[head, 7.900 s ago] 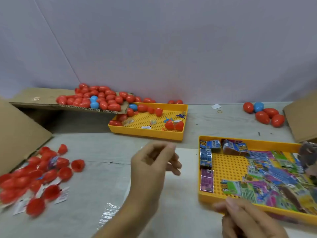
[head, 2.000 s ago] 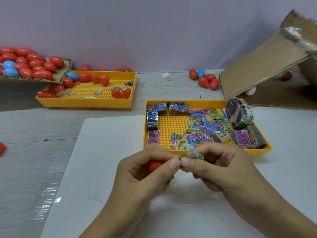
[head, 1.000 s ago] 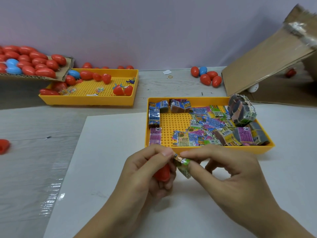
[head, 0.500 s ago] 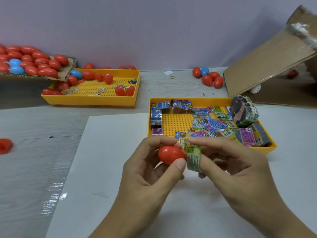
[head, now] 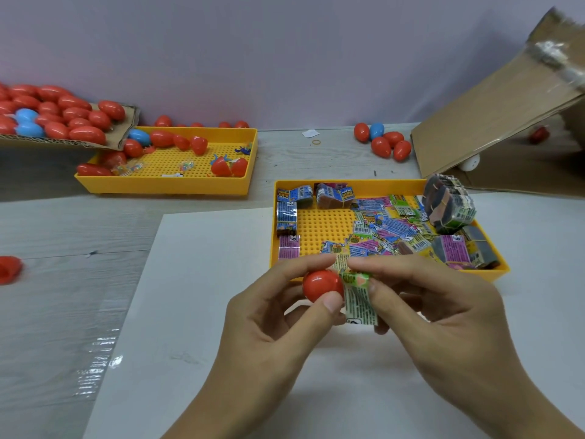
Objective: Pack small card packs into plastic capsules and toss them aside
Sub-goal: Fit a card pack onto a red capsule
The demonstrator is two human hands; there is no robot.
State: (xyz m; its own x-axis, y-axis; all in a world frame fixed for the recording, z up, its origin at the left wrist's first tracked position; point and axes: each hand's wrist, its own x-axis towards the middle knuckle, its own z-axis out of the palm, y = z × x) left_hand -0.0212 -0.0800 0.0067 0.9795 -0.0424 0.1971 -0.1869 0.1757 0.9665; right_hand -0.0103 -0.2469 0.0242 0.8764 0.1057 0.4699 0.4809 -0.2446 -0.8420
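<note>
The left hand [head: 278,315] pinches a red capsule [head: 322,285]; at its 3 o'clock, the right hand's [head: 443,305] grip pinches a card pack [head: 359,296], which may crumple or slip while being stuffed.

Two yellow trays [head: 391,184] are seen beyond the hands, five capsules [head: 384,141] grouped past the right hand [head: 443,315], one red capsule [head: 322,285] between both hands

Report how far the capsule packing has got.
Done: closed capsules lie heaped by the wall. In hand: left hand holds a red capsule half, right hand pinches a card pack beside it, not inside. Left: many packs in the near tray.
</note>
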